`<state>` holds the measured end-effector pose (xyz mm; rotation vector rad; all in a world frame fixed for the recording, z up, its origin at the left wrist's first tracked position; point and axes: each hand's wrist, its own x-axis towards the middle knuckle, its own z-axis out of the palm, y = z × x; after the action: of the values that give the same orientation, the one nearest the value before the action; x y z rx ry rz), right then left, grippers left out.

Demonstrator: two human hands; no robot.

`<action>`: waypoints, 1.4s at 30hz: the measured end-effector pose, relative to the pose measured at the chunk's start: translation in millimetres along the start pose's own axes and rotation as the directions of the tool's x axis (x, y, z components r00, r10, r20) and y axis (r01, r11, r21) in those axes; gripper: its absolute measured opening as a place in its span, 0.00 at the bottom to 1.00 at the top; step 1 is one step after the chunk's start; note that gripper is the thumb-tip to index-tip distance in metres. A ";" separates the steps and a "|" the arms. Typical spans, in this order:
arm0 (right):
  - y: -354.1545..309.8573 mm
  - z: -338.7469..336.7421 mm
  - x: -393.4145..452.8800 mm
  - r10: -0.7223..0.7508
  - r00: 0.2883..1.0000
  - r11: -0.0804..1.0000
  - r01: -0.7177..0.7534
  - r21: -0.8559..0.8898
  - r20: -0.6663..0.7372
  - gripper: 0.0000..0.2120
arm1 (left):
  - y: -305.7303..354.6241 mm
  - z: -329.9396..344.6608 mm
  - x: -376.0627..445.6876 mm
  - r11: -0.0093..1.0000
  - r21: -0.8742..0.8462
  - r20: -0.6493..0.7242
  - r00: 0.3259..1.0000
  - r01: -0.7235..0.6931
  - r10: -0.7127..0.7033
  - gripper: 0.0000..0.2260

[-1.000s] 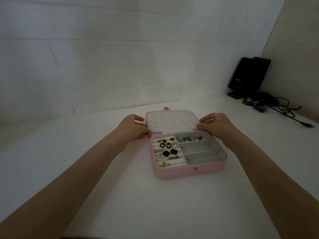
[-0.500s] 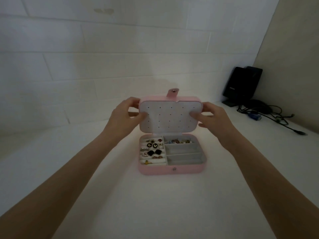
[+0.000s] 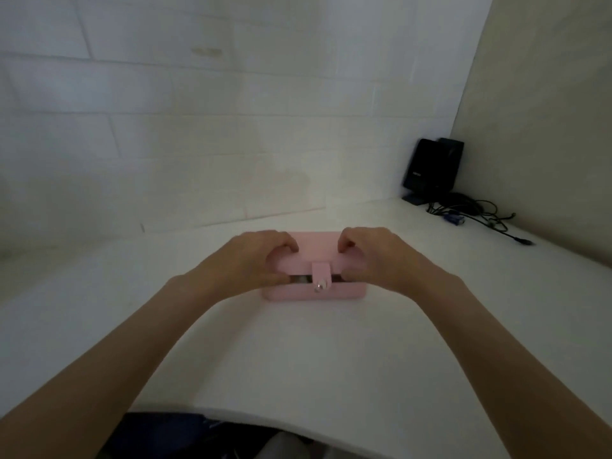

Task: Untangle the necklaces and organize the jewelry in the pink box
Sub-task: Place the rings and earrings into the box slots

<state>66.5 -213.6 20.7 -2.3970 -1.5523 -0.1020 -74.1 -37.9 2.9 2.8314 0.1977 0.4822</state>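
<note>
Pink box (image 3: 314,289) sits flat on the white table (image 3: 298,359), in the middle of the scene and a little toward the far wall, its lid (image 3: 318,250) lowered almost shut with only a dark slit left along the near edge. Your left hand (image 3: 255,260) grips the lid's left end, fingers curled over the top and thumb at the gap; your right hand (image 3: 374,256) holds the right end the same way. Judge the box light, rigid and smooth-skinned, so it may slide if you push sideways. Hold it by the lid ends as now and press straight down. The strap (image 3: 320,276) hangs over the front with its snap (image 3: 320,287) at the tip; that is the small part to pinch and press.
</note>
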 end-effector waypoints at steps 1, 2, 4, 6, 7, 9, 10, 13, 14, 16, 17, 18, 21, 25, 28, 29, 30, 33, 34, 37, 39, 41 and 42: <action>0.6 1.3 -3.5 0.000 1.000 1.000 0.000 -0.021 0.026 0.13 | 0.9 2.6 -3.1 1.000 0.009 0.025 1.000 -0.001 0.000 0.22; 0.6 2.8 -6.1 0.007 0.999 1.000 -0.006 -0.025 0.036 0.13 | 2.8 4.5 -5.7 1.000 0.003 0.045 0.999 0.007 -0.007 0.23; -2.5 7.3 -9.8 0.025 1.000 0.999 -0.025 0.046 0.003 0.15 | 8.2 7.5 -7.8 0.999 -0.024 0.043 0.999 0.031 -0.030 0.21; -9.9 15.1 -13.3 0.026 0.999 0.989 -0.021 0.150 -0.034 0.19 | 15.6 10.8 -6.2 0.997 0.050 0.035 0.997 0.062 -0.064 0.19; -13.9 19.8 -15.3 0.029 0.999 0.984 -0.023 0.178 -0.032 0.23 | 19.1 12.3 -4.4 0.990 0.118 0.037 0.996 0.075 -0.080 0.19; -19.3 28.5 -18.3 0.034 0.998 0.984 -0.026 0.174 -0.046 0.26 | 24.5 16.1 0.2 0.968 0.234 0.039 0.994 0.087 -0.099 0.20; -20.9 31.3 -18.6 0.038 0.997 0.987 -0.027 0.157 -0.070 0.26 | 27.2 17.9 1.1 0.959 0.268 0.041 0.994 0.089 -0.104 0.22; -24.0 35.6 -17.2 0.060 0.991 0.993 -0.047 0.107 -0.120 0.25 | 33.1 21.9 2.0 0.946 0.312 0.024 0.994 0.092 -0.105 0.27; -24.6 36.7 -16.7 0.069 0.990 0.992 -0.056 0.109 -0.120 0.25 | 34.4 24.5 2.4 0.940 0.325 -0.002 0.994 0.106 -0.111 0.28; -25.4 38.8 -15.8 0.091 0.988 0.982 -0.069 0.177 -0.122 0.25 | 34.8 30.9 1.7 0.919 0.385 -0.093 0.994 0.091 -0.059 0.30; -25.5 39.6 -15.4 0.097 0.987 0.976 -0.069 0.206 -0.129 0.25 | 33.4 33.6 1.7 0.904 0.424 -0.091 0.996 0.053 -0.016 0.32; -25.5 40.3 -14.8 0.099 0.986 0.975 -0.069 0.210 -0.135 0.24 | 30.7 36.4 2.0 0.889 0.457 -0.088 0.996 0.021 0.022 0.33; -26.1 43.2 -12.3 0.117 0.982 0.981 -0.090 0.173 -0.150 0.24 | 25.2 40.2 2.4 0.899 0.438 -0.147 0.988 0.023 0.046 0.33; -28.0 46.0 -10.1 0.109 0.983 0.990 -0.094 0.107 -0.150 0.25 | 30.2 39.0 1.7 0.917 0.395 -0.137 0.990 0.047 0.009 0.33; -27.6 45.9 -11.1 0.106 0.983 0.992 -0.094 0.083 -0.153 0.25 | 30.7 41.9 3.2 0.916 0.392 -0.161 0.987 0.082 -0.019 0.32; -27.7 46.2 -11.5 0.105 0.982 0.993 -0.095 0.071 -0.158 0.24 | 31.0 41.4 3.5 0.912 0.400 -0.151 0.988 0.093 -0.035 0.32; -28.4 46.1 -11.9 0.102 0.982 0.994 -0.093 0.059 -0.159 0.24 | 32.9 40.0 2.7 0.913 0.395 -0.141 0.989 0.103 -0.050 0.32; -27.5 48.3 -11.1 0.102 0.981 0.994 -0.096 0.046 -0.167 0.24 | 29.8 41.5 2.5 0.926 0.372 -0.157 0.988 0.065 -0.007 0.32; -27.3 48.5 -11.7 0.105 0.980 0.994 -0.100 0.041 -0.168 0.23 | 28.8 43.0 1.8 0.925 0.377 -0.155 0.988 0.043 0.017 0.31; -26.7 51.1 -14.6 0.086 0.974 0.996 -0.086 0.008 -0.210 0.23 | 26.9 43.2 1.6 0.926 0.377 -0.184 0.982 0.032 0.041 0.31; -27.2 53.2 -15.0 0.067 0.975 0.997 -0.072 -0.016 -0.214 0.22 | 25.8 44.5 2.5 0.922 0.386 -0.184 0.982 0.025 0.050 0.30; -21.5 54.5 -12.7 0.080 0.981 0.997 -0.081 -0.001 -0.179 0.22 | 31.9 40.6 2.9 0.899 0.435 -0.194 0.980 0.049 0.041 0.31; -17.7 52.5 -11.4 0.104 0.982 0.994 -0.098 0.047 -0.159 0.23 | 35.2 37.3 3.8 0.885 0.462 -0.153 0.988 0.065 0.007 0.32</action>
<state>40.8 -202.5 -28.5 -2.3681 -1.3466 -0.2363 -54.7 -79.5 -20.1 3.2514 0.4405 0.7306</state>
